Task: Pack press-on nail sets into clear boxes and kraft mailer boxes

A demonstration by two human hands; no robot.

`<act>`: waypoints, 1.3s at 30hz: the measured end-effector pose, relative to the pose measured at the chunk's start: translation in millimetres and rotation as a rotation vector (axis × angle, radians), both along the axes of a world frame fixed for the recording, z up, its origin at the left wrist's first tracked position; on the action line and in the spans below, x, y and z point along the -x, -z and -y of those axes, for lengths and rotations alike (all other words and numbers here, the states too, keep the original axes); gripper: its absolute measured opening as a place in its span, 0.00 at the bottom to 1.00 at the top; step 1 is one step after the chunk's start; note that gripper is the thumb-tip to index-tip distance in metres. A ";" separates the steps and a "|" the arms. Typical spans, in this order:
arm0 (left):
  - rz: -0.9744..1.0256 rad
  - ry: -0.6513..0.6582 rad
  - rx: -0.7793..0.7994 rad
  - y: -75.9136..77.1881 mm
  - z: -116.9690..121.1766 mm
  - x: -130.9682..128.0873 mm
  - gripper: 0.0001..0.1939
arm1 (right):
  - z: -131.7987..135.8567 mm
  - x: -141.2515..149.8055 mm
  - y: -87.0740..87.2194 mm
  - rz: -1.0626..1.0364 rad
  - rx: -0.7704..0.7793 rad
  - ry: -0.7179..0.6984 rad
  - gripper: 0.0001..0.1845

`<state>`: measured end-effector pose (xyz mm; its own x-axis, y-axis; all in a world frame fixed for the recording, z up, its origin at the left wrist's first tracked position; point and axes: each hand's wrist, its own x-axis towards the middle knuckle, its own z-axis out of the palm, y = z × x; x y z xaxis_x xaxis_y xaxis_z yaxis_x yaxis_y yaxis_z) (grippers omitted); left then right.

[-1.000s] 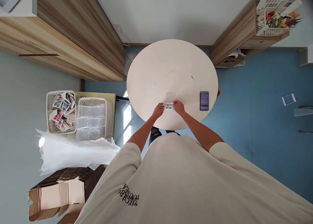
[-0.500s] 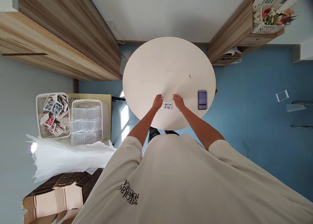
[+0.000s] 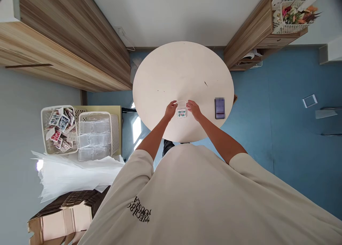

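On the white round table in front of me is a small clear plastic box (image 3: 181, 113) holding a card of press-on nails, several teal and pale pieces in rows. Its clear lid (image 3: 181, 103) stands raised on the far side. My left hand (image 3: 171, 109) is closed on the lid's left edge, thumb and fingers together. At the opposite edge, my right hand (image 3: 194, 109) has its fingers closed on the lid's right side. The fingertips are small, and the exact contact is hard to make out.
A phone (image 3: 219, 108) lies on the table (image 3: 184, 70) to the right. At the left, one basket (image 3: 42, 131) has packed nail sets and another (image 3: 114, 131) has clear boxes. White sheets (image 3: 77, 173) and cardboard boxes (image 3: 56, 223) are nearer me.
The lid shows more clearly now between my hands, raised behind the box. My hands have moved slightly, and the whole view has shifted a little.
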<state>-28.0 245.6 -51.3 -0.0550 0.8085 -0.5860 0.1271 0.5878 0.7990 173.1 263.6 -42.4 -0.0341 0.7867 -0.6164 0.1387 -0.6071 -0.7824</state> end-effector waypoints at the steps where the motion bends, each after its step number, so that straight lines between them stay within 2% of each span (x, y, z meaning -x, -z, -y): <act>1: -0.006 -0.001 -0.024 -2.1 -0.5 0.2 0.25 | -0.3 0.9 -1.8 0.001 -0.016 -0.011 0.27; 5: -0.012 -0.030 -0.109 -8.2 3.1 1.6 0.21 | 3.4 2.6 -4.5 0.023 -0.062 -0.067 0.28; 9: -0.033 -0.018 -0.121 -9.2 16.8 3.8 0.19 | 13.2 2.6 -2.9 0.082 -0.072 -0.113 0.30; 14: -0.035 -0.010 -0.076 -2.1 37.1 3.6 0.21 | 27.6 1.1 2.2 0.091 -0.056 -0.135 0.30; 20: -0.071 0.034 -0.024 6.4 49.9 0.7 0.23 | 39.8 -0.9 9.5 0.108 -0.046 -0.183 0.28; 24: -0.290 0.198 -0.176 0.7 62.9 -0.9 0.25 | 52.5 -2.2 8.5 0.261 -0.171 -0.294 0.27; 27: -0.371 0.423 -0.305 -3.3 73.5 -2.5 0.26 | 64.1 -3.2 5.8 0.410 -0.325 -0.524 0.25; 30: -0.410 0.570 -0.324 -2.1 79.2 -3.5 0.27 | 72.1 -4.6 5.6 0.511 -0.393 -0.717 0.25; 34: -0.453 0.641 -0.319 2.6 79.4 -3.4 0.28 | 74.5 -6.1 8.2 0.582 -0.448 -0.834 0.28; 39: -0.469 0.659 -0.300 4.4 78.7 -3.3 0.27 | 73.0 -6.3 8.3 0.624 -0.456 -0.882 0.29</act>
<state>-24.7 166.9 -55.7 0.2967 0.8774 -0.3771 0.7237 0.0510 0.6882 179.4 190.6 -50.7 -0.4694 0.7939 -0.3865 0.8084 0.2103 -0.5498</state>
